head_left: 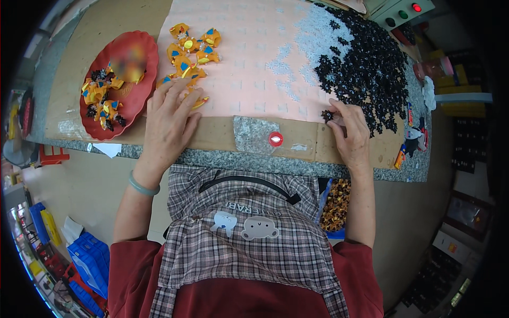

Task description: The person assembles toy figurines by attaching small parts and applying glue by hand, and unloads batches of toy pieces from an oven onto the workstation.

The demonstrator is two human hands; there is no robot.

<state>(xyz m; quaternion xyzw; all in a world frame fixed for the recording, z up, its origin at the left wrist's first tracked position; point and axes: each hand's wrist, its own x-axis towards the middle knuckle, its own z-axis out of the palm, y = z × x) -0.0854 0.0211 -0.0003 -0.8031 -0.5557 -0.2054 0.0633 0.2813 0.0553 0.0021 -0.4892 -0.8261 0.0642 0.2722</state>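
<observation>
Pinching 1 black piece point(327, 115) in right hand point(351, 127), left hand point(170, 114) well apart.
Right: thumb and index on piece, at near edge of pink mat point(233, 74), just beside black pile point(368, 69); white bits point(319, 34) farther back. Left: fingers over nearest of orange figures point(186, 44); gripping or just touching, cannot tell. Left of that, on tabletop point(238, 162): red plate point(136, 103) with more figures.

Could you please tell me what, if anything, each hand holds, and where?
Right hand: a small black piece, pinched by its edge. Left hand: cannot tell.
</observation>
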